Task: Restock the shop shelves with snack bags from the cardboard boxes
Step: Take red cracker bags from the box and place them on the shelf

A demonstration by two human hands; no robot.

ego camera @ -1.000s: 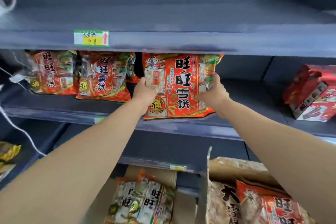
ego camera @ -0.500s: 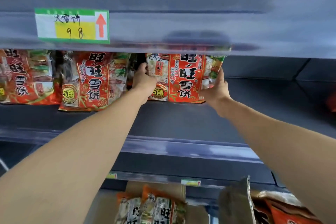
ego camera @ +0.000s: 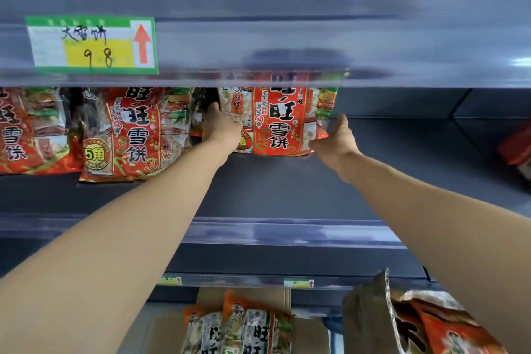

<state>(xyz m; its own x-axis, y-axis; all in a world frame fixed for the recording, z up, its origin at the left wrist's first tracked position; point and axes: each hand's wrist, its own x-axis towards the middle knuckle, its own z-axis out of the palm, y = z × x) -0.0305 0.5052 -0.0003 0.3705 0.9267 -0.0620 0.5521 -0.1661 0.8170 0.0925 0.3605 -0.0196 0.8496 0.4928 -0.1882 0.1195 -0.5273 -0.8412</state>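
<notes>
In the middle of the frame the snack bag (ego camera: 283, 123) stands upright on the shelf (ego camera: 273, 190), pushed farther back than half a second ago. My left hand (ego camera: 221, 128) still curls round its left edge. My right hand (ego camera: 334, 139) has loosened: the thumb is lifted clear and the fingers only touch the bag's lower right corner.

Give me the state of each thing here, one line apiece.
Snack bag, upright on the shelf, set well back, between both hands.
Left hand, grips the bag's left edge.
Right hand, fingers touch the bag's lower right corner, thumb raised.
Neighbouring bags, standing side by side to the left.
Centre box, open, bags inside.
Right box, open, bags inside.
</notes>
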